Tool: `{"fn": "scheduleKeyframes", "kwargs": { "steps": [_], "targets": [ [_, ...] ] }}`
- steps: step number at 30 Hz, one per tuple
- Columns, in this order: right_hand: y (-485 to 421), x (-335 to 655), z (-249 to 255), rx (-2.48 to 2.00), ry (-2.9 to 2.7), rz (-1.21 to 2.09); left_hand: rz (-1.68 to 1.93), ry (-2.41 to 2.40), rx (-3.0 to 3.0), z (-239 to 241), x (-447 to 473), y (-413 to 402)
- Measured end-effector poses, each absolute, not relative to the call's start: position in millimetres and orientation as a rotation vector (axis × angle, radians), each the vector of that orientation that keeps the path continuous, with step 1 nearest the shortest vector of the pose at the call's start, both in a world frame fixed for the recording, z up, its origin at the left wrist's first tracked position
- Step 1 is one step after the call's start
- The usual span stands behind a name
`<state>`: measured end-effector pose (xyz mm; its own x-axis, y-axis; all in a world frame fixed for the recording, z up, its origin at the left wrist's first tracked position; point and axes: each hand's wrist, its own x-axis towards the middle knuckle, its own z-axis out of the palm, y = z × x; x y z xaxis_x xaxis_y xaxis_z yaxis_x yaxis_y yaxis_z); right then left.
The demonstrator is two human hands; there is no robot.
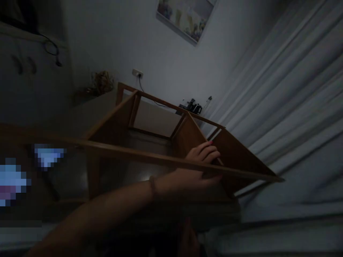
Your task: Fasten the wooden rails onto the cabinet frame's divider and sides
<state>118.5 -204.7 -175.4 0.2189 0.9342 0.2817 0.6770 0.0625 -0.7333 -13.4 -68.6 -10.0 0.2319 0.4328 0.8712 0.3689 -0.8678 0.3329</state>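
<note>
I see that the frame (112,149) is brown, the curtain (297,89) is pale grey, and the left fingers (212,156) show a pinkish-red nail (210,142).

Narrow dark band (153,187) around the left wrist (160,185), pinkish-red nails (210,142).

I am working in dim light; the curtain (302,117) is catching a pale sheen, while shadow is swallowing my right hand (188,237).

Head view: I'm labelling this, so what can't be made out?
In the head view:
Right hand: its hold, lost in shadow near the bottom edge.
Left hand: its middle, hidden by the wooden rail.
Framed picture: top, cut off by the upper edge.
Black items: too small.
</note>
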Motion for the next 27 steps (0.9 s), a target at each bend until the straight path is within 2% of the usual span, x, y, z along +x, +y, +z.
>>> {"fn": "scheduleKeyframes", "kwargs": {
  "steps": [5, 10, 15, 19, 23, 27],
  "targets": [
    [-190, 120, -196, -1.631, -1.451, 0.530, 1.748, 0.829, 2.431, -10, -13, -72],
    [-193, 124, -195, -1.565, -1.472, 0.580, 1.767, 0.793, 2.489, -13, -13, -69],
    [-189, 135, -190, -1.458, -1.582, 0.036, 1.764, 0.796, 2.491, -10, -14, -70],
    [-184, 140, -191, -1.190, -1.836, -0.115, 1.752, 0.805, 2.493, -11, -14, -70],
    [-185, 135, -191, -1.145, -1.771, 0.048, 1.738, 0.818, 2.497, -11, -14, -69],
    [-190, 117, -190, -1.346, -1.235, 0.439, 1.746, 0.820, 2.508, -10, -13, -69]
  ]
}}
